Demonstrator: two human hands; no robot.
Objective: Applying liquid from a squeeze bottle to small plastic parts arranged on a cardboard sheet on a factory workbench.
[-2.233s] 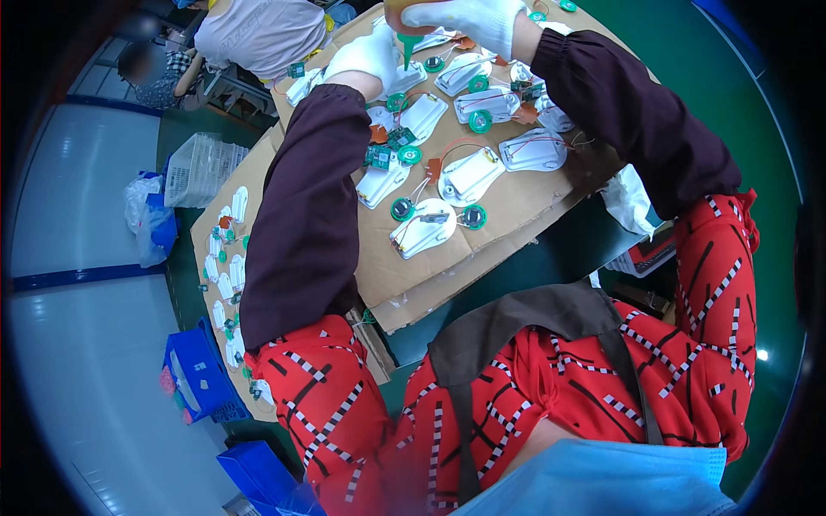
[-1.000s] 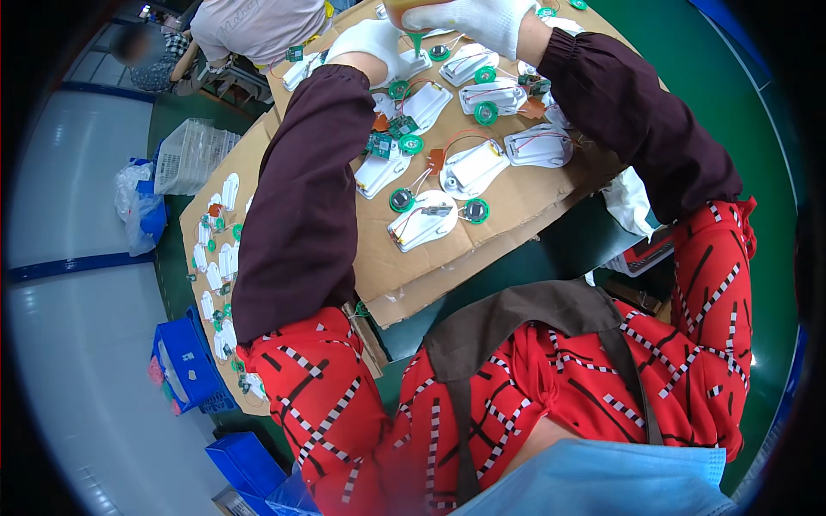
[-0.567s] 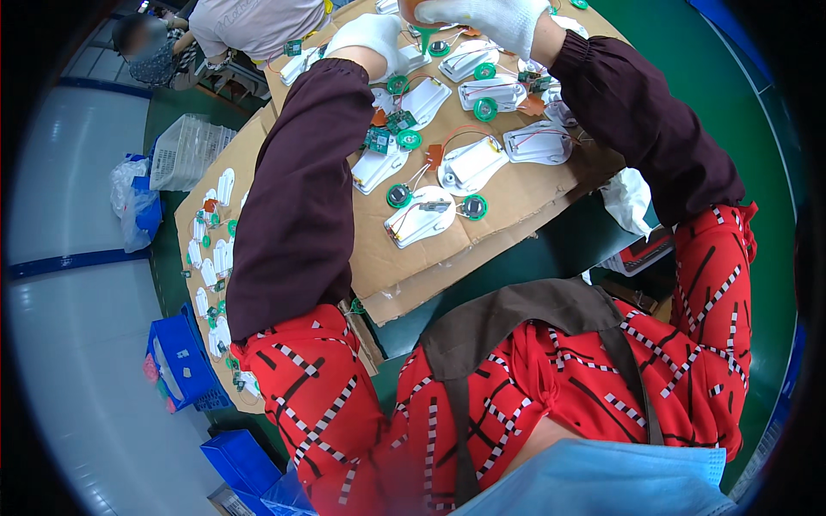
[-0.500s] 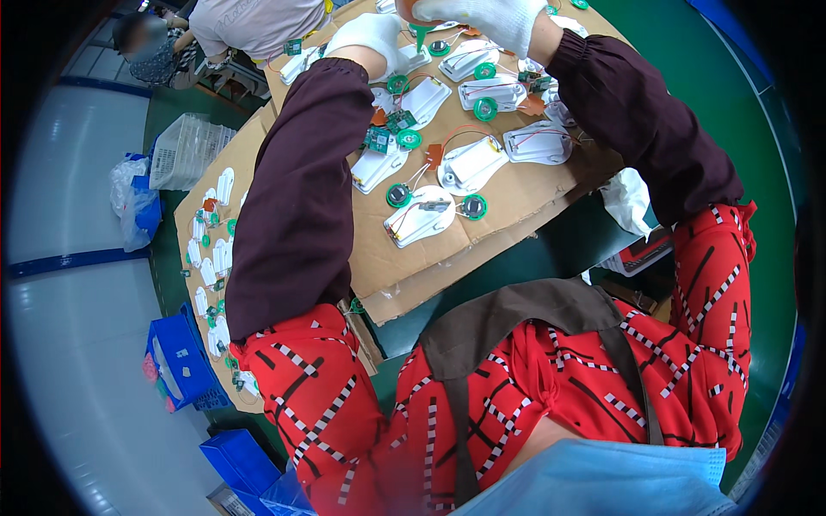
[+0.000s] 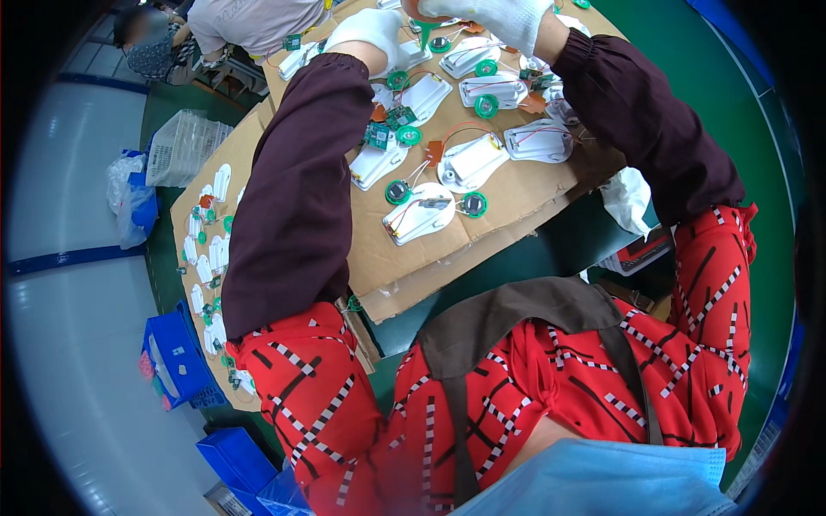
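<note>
My right hand (image 5: 508, 21), in a white glove, reaches to the top edge of the view. Its fingers are closed around something mostly cut off there, with a green tapered tip (image 5: 426, 33) pointing down over the cardboard. My left hand (image 5: 368, 36), also gloved in white, is beside it to the left; its fingers are hidden behind the glove's back. Around both hands lie white plastic housings (image 5: 475, 163) with wires, green-rimmed round speakers (image 5: 486, 107) and green circuit boards (image 5: 377, 135). The nearest housing (image 5: 422, 215) has a speaker on either side.
Brown cardboard (image 5: 387, 267) covers the table, and more housings (image 5: 219, 254) lie on its left part. Blue bins (image 5: 176, 357) and a clear plastic crate (image 5: 182, 148) stand to the left. A white cloth (image 5: 628, 202) hangs at the right edge. Another person (image 5: 249, 26) is at the far left.
My left hand has shifted slightly up and left. The right hand has risen a little, and the green tip has moved slightly right. The parts on the cardboard stay put.
</note>
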